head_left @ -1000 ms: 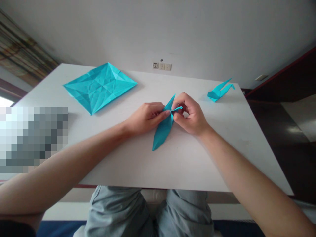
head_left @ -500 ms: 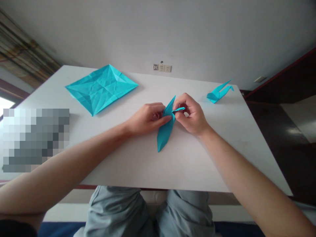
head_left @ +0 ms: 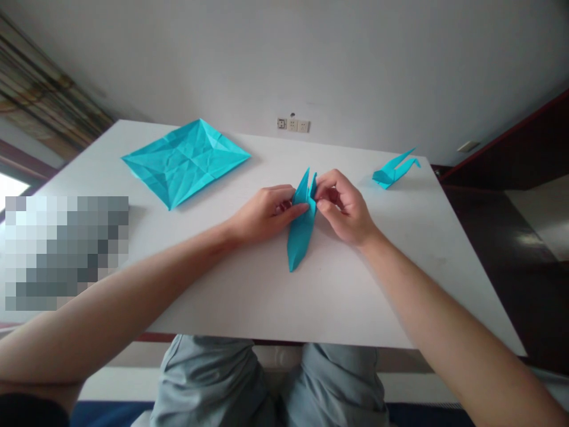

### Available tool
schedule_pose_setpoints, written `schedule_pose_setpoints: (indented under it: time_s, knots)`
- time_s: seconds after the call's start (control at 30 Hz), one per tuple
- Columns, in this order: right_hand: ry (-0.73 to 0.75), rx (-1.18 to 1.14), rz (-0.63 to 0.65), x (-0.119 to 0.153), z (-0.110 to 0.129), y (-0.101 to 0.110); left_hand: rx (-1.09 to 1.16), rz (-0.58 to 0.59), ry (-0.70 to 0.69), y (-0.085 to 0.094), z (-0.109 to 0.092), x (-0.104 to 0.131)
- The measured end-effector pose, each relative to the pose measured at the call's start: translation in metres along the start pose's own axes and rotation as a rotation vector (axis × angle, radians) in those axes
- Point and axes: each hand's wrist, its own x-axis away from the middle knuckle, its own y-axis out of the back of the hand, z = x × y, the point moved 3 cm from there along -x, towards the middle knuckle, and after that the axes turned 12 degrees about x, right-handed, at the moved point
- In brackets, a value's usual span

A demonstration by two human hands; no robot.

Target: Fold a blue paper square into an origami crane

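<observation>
A folded turquoise origami paper [head_left: 302, 231] is held just over the white table, its broad wing-like end pointing toward me and two narrow points rising at the far end. My left hand [head_left: 278, 207] pinches its middle, thumb on top and fingers behind. At its right edge, my right hand [head_left: 340, 204] is closed, with thumb and fingertips on the base of the right-hand narrow point. The parts of the fingers behind the paper are hidden.
A creased turquoise paper sheet [head_left: 189, 160] lies at the back left of the white table [head_left: 249, 302]. A finished origami crane [head_left: 393, 172] sits at the back right. Wall sockets [head_left: 292, 125] are beyond the table, and a pixelated patch [head_left: 66, 252] covers something at left.
The right-hand narrow point, bent out toward the right before, now stands up beside the left one. The folded paper has turned slightly more upright in the view. My left hand keeps its pinch.
</observation>
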Motion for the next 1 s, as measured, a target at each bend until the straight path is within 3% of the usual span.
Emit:
schedule_pose_setpoints:
  time_s: [0.13, 0.5, 0.83, 1.0]
  knots:
    - [0.053, 0.025, 0.005, -0.0039, 0.0095, 0.0027, -0.014, -0.017, 0.001, 0.0005, 0.0028, -0.0002]
    - [-0.113, -0.046, -0.007, -0.0017, 0.0037, -0.0013, -0.001, -0.013, -0.013, 0.0009, 0.0012, -0.0008]
    - [-0.110, -0.045, -0.010, 0.0006, 0.0035, -0.0014, 0.007, -0.006, -0.013, -0.0007, 0.0025, 0.0003]
    - [-0.073, 0.003, -0.071, 0.0012, 0.0013, 0.0008, 0.016, -0.006, -0.019, -0.0004, 0.0035, 0.0007]
